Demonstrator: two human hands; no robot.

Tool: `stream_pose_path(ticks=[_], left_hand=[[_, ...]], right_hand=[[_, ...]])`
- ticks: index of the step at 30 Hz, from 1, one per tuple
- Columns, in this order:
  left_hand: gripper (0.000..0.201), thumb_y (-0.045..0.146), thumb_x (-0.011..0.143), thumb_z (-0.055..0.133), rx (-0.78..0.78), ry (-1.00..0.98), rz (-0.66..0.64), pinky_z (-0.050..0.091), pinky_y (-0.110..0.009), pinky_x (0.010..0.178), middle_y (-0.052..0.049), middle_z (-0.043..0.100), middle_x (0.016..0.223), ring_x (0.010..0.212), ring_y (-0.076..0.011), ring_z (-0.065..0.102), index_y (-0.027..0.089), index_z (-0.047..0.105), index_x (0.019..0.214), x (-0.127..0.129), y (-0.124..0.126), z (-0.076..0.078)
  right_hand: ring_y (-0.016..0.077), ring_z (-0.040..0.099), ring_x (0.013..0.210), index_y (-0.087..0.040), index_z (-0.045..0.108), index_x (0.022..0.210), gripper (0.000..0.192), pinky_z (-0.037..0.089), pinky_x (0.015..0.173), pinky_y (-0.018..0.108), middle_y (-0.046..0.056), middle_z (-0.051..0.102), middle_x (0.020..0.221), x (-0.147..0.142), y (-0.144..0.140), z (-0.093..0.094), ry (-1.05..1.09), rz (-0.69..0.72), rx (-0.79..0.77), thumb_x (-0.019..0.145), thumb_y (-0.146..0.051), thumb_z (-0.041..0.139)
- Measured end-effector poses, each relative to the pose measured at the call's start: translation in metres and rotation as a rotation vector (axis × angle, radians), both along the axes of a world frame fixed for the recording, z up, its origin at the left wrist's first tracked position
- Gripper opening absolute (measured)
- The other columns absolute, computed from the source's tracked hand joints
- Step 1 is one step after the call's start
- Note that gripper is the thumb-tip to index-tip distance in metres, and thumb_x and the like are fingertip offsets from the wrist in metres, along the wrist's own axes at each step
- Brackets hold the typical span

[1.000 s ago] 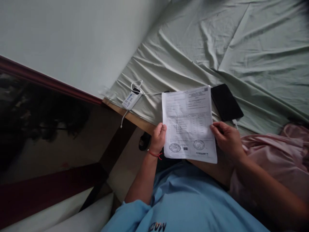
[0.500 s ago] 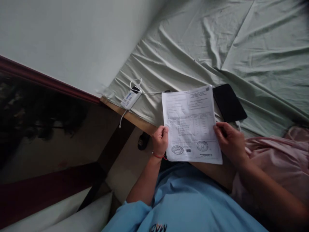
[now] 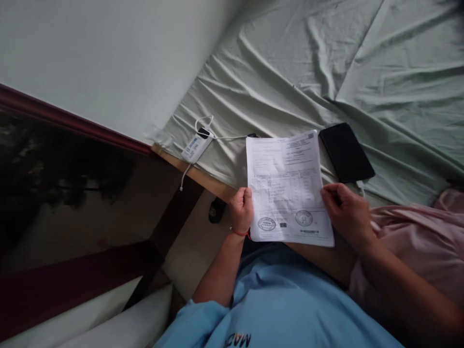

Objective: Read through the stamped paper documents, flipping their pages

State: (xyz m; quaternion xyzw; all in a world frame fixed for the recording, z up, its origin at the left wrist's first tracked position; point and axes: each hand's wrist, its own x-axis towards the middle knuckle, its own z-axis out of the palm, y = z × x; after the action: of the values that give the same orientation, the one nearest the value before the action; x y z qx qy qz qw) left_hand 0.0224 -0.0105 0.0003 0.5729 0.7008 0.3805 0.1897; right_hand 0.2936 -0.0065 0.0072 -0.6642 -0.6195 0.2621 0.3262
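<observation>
A printed paper document (image 3: 286,188) with a table and round stamps near its lower edge is held up in front of my body. My left hand (image 3: 242,210) pinches its left edge, thumb on top; a red string bracelet circles that wrist. On the opposite edge, my right hand (image 3: 344,210) grips the paper between thumb and fingers. Just past the paper's upper right side lies a black tablet or large phone (image 3: 347,152), dark-screened, with a white cable plugged into its lower end.
A white power strip (image 3: 196,147) with a black plug and white cable lies near the corner of the bed, on the pale green sheet (image 3: 275,63). Pink cloth (image 3: 416,232) is bunched at right. A white wall (image 3: 101,58) rises at left; a dark shoe (image 3: 216,211) is on the floor.
The top of the paper has dipped slightly and tilted away, so the sheet looks a little shorter. Both hands keep their hold in nearly the same place.
</observation>
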Motion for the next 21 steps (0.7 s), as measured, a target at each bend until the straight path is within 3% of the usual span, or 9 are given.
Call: stream_pose_path(ticks=[21], left_hand=[[0.036, 0.043, 0.099, 0.048, -0.018, -0.03, 0.002, 0.036, -0.025, 0.059, 0.0, 0.055, 0.063, 0.06, -0.0136, 0.048, 0.017, 0.058, 0.075, -0.0002, 0.0016, -0.0005]], right_hand=[[0.0218, 0.061, 0.062, -0.023, 0.066, 0.085, 0.022, 0.036, 0.06, 0.033, 0.007, 0.071, 0.073, 0.0004, -0.0014, -0.0027, -0.159, 0.026, -0.042, 0.091, -0.038, 0.052]])
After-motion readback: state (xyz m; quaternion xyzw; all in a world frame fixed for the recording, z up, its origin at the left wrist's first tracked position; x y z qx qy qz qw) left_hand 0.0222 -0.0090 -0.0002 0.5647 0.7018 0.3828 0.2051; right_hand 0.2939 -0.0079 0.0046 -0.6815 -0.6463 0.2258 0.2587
